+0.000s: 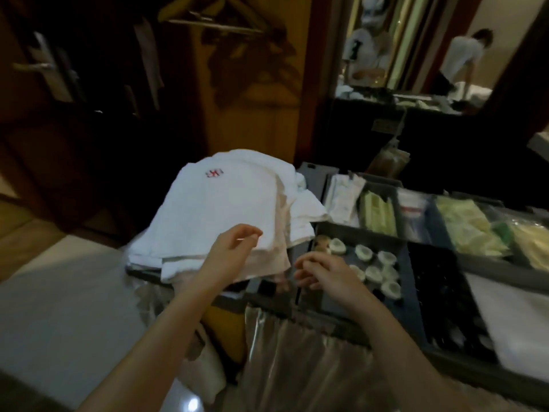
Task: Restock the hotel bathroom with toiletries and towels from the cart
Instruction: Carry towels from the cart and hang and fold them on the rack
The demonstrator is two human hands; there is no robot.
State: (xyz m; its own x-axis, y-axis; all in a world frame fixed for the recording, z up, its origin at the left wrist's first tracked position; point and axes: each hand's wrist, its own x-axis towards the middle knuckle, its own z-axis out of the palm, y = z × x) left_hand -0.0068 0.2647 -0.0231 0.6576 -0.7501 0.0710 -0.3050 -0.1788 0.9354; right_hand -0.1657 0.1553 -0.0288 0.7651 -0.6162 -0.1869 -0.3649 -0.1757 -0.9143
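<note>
A stack of folded white towels [219, 209] with a small red logo lies on the left end of the housekeeping cart [413, 322]. My left hand [234, 245] hovers over the towels' near edge, fingers loosely curled, holding nothing. My right hand [320, 273] hangs over the near left corner of a dark tray [405, 263] that holds several small round white toiletries [372, 273]; its fingers are bent and apart, with nothing in them. Packets of toiletries [377, 214] fill the bins behind.
Green and yellow packets [466, 230] fill bins at the right, beside a bin of dark items [439, 286]. A silvery bag [300, 361] hangs off the cart's front. A wooden closet with hangers [214, 22] stands behind; a mirror [416, 43] shows people. Pale floor lies left.
</note>
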